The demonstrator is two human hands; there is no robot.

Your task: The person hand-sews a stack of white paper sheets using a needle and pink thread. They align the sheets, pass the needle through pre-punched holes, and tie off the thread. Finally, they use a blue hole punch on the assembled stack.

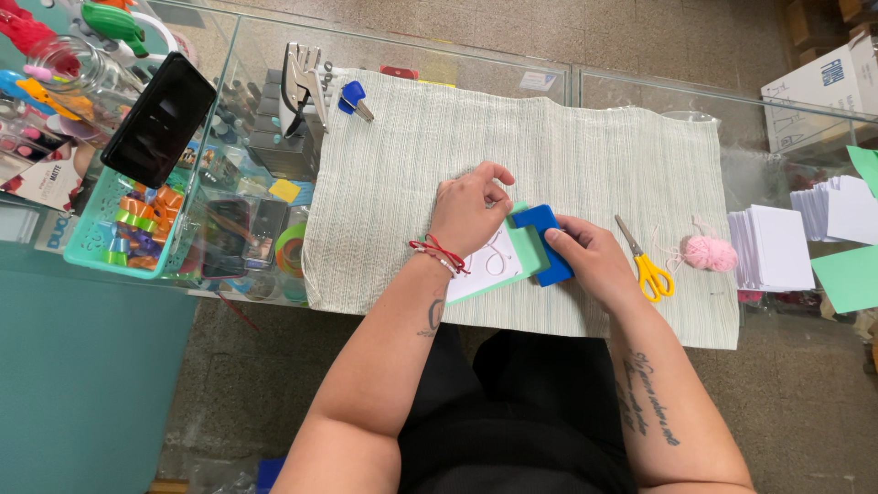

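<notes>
My left hand rests with curled fingers on a light green card that carries a white sheet with a thin looped line on it. My right hand grips a blue block-shaped tool set over the card's right edge. Both hands lie on a pale green striped cloth spread over a glass table. A red string bracelet sits on my left wrist.
Yellow-handled scissors and a pink yarn ball lie right of my hands. Stacks of white cards and green sheets sit at the far right. A black phone, a teal basket and a metal punch stand at left.
</notes>
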